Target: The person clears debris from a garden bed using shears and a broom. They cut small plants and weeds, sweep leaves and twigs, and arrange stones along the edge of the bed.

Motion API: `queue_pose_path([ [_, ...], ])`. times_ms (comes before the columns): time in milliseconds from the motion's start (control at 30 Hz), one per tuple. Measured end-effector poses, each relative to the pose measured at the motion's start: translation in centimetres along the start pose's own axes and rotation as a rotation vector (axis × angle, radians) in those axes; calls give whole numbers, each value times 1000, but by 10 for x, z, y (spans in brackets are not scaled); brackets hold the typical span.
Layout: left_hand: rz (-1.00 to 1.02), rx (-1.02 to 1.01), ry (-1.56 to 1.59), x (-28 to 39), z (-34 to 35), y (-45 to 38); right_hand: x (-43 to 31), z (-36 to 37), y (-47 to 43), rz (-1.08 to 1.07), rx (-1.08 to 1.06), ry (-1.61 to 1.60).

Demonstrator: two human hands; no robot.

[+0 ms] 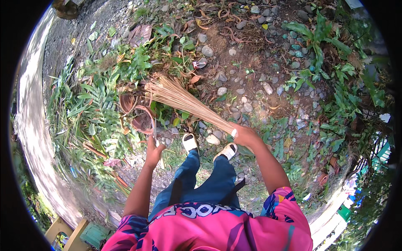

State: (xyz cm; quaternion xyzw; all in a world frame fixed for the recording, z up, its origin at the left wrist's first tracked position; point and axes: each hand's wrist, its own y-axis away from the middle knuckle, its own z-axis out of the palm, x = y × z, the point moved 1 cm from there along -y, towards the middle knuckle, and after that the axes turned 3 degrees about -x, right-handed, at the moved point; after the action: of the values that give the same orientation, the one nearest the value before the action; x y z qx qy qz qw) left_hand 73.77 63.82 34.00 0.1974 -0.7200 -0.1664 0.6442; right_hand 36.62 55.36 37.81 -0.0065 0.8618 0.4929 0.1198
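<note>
My right hand (246, 136) is closed around the bound end of a stick broom (188, 102), whose thin bristles fan out to the upper left over dry leaves and greenery. White binding shows beside the fingers. Lower left of the bristles, my left hand (154, 152) grips a thin pale-edged tool (155, 130), perhaps a knife; its kind is hard to tell. Just above that hand lies a broken clay pot (147, 109) with dark soil inside, and the tool overlaps its rim. Another curved brown piece (126, 102) rests to the pot's upper left.
Cut fronds and leaves (103, 119) are heaped on the left, beside a pale paved path (31, 109). Stones (213, 139) and a small plastic bottle (267, 88) lie on the soil ahead. Leafy plants (317, 40) grow at right; a yellowish chair (75, 235) stands at lower left.
</note>
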Motion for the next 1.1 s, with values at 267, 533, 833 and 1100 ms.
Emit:
queue_pose_path([
  [267, 30, 4, -13, -1, -9, -21, 169, -49, 40, 290, 222, -406],
  [533, -26, 112, -4, -8, -8, -8, -18, -39, -128, 392, 88, 121],
  [833, -3, 85, 119, 9, -25, -11, 129, -79, 41, 57, -17, -633],
  [1100, 21, 44, -12, 40, 4, -51, 282, -149, 91, 402, 397, -478],
])
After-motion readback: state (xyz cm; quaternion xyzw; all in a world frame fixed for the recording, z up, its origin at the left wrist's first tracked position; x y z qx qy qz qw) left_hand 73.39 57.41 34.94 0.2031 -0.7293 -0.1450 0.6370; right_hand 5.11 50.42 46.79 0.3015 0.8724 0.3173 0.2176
